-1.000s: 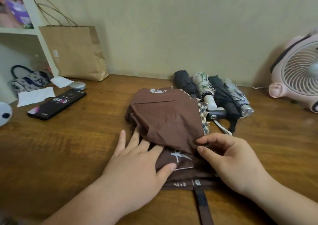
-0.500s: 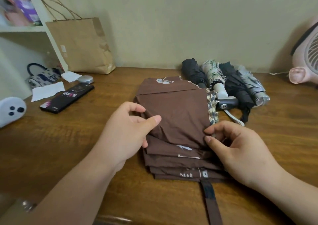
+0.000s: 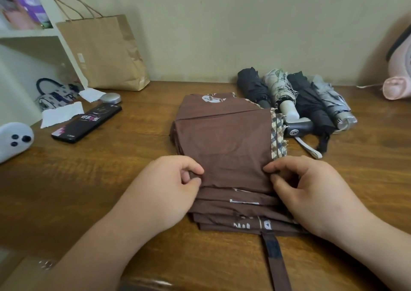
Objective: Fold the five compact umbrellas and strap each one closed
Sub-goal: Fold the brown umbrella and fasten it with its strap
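We see the brown umbrella (image 3: 224, 148) lying flat mid-table (image 3: 111, 179), panels stacked. Left hand (image 3: 169, 186) pinches the top flap's left corner; right hand (image 3: 304, 188) pinches its right corner. Strap (image 3: 274, 257) hangs toward us (loose, prob. unfastened). Four rolled umbrellas (image 3: 295, 99) sit behind it.

No word reads clearly. The folded brown fabric umbrella (image 3: 224, 139) bears a white triangle sign beside blurred white letters. The black plastic umbrella handle (image 3: 299, 128) shows a circled triangle. Lettering on the flat black phone (image 3: 89, 124) is illegible.
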`<move>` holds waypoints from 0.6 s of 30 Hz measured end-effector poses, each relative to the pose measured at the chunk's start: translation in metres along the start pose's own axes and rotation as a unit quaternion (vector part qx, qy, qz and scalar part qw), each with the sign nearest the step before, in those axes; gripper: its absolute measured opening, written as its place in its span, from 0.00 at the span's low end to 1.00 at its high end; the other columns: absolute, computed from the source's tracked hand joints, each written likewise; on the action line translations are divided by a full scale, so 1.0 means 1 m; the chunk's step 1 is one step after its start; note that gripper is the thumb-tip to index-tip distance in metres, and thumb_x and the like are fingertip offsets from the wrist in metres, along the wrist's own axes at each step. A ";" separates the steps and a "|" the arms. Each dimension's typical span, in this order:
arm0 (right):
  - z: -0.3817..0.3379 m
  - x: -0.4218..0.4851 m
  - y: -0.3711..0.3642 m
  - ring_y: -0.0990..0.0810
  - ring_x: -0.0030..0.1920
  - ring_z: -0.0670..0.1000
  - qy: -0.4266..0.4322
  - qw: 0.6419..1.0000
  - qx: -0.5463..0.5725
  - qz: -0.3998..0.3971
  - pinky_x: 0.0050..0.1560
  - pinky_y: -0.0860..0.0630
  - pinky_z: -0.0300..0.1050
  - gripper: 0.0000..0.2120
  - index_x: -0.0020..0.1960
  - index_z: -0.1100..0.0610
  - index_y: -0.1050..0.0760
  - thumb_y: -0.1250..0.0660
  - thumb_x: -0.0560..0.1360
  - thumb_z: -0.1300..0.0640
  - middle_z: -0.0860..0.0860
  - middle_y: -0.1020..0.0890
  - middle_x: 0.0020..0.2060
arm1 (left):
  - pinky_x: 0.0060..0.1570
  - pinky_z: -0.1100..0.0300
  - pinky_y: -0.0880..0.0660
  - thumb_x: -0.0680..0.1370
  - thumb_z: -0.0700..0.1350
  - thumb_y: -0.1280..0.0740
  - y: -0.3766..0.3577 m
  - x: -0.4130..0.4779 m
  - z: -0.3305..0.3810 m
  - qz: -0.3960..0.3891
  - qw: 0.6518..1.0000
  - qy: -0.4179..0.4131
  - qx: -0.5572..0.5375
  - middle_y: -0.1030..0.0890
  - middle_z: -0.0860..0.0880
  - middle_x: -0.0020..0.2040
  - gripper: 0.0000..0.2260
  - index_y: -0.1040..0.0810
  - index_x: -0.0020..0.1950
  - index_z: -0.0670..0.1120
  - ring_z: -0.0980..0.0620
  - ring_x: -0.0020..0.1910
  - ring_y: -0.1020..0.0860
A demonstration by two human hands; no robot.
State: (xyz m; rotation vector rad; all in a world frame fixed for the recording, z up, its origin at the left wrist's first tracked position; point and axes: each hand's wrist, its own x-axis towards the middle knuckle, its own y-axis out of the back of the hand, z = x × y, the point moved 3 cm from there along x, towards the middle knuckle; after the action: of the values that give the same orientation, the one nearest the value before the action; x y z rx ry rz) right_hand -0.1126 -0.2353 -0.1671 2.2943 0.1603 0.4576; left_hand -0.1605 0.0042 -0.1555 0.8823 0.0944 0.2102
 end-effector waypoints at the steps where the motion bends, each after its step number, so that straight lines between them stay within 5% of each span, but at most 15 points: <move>1: -0.001 -0.001 0.001 0.24 0.41 0.40 0.009 1.000 -0.013 0.004 0.39 0.33 0.30 0.13 0.43 0.38 0.21 0.27 0.73 0.58 0.44 0.21 0.34 | 0.33 0.68 0.33 0.80 0.52 0.31 -0.001 -0.002 0.005 -0.001 1.000 -0.007 0.026 0.22 0.58 0.33 0.03 0.17 0.49 0.58 0.60 0.32 0.24; 4: -0.002 -0.005 0.002 0.25 0.40 0.40 0.037 0.998 -0.054 0.018 0.41 0.30 0.34 0.10 0.47 0.46 0.15 0.25 0.70 0.60 0.43 0.24 0.29 | 0.30 0.65 0.36 0.80 0.62 0.36 0.003 0.000 0.018 0.026 0.989 -0.042 0.142 0.25 0.58 0.29 0.15 0.18 0.42 0.55 0.60 0.31 0.26; 7: -0.004 -0.007 0.003 0.27 0.40 0.40 0.057 0.994 -0.090 0.019 0.38 0.26 0.45 0.11 0.48 0.49 0.15 0.24 0.69 0.61 0.42 0.27 0.27 | 0.51 0.55 0.26 0.79 0.61 0.34 0.004 0.009 0.036 0.114 0.943 -0.146 0.276 0.26 0.55 0.45 0.15 0.22 0.42 0.51 0.52 0.50 0.26; 9: -0.005 -0.007 0.002 0.28 0.40 0.39 0.062 0.993 -0.099 0.014 0.38 0.25 0.48 0.11 0.48 0.49 0.15 0.24 0.68 0.61 0.42 0.28 0.28 | 0.68 0.50 0.33 0.75 0.54 0.28 0.000 0.016 0.050 0.142 0.922 -0.241 0.267 0.29 0.49 0.63 0.14 0.22 0.58 0.53 0.45 0.66 0.33; 11: -0.005 -0.007 0.001 0.28 0.40 0.40 0.070 0.992 -0.104 0.006 0.38 0.24 0.49 0.12 0.48 0.48 0.16 0.25 0.68 0.61 0.41 0.28 0.30 | 0.79 0.49 0.53 0.74 0.51 0.30 -0.009 0.026 0.057 0.084 0.917 -0.284 0.269 0.47 0.45 0.81 0.33 0.37 0.78 0.52 0.43 0.81 0.50; 13: -0.005 -0.007 0.001 0.28 0.40 0.41 0.083 0.990 -0.113 0.002 0.38 0.24 0.48 0.12 0.48 0.48 0.16 0.25 0.68 0.62 0.40 0.28 0.31 | 0.80 0.47 0.64 0.77 0.57 0.35 -0.020 0.034 0.059 0.026 0.922 -0.275 0.270 0.64 0.48 0.83 0.40 0.53 0.83 0.51 0.47 0.81 0.66; 18: -0.001 -0.006 0.001 0.29 0.41 0.42 0.095 0.987 -0.131 -0.006 0.38 0.25 0.43 0.11 0.46 0.46 0.18 0.27 0.68 0.60 0.40 0.25 0.33 | 0.79 0.42 0.66 0.78 0.74 0.53 -0.047 0.040 0.036 -0.038 0.923 -0.226 0.308 0.73 0.49 0.80 0.41 0.66 0.82 0.56 0.46 0.78 0.74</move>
State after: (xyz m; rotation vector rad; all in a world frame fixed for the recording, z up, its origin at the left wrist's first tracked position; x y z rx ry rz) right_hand -0.1188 -0.2369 -0.1679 1.9913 0.1959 0.6532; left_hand -0.1083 -0.0428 -0.1694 1.5321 -0.2523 -0.1118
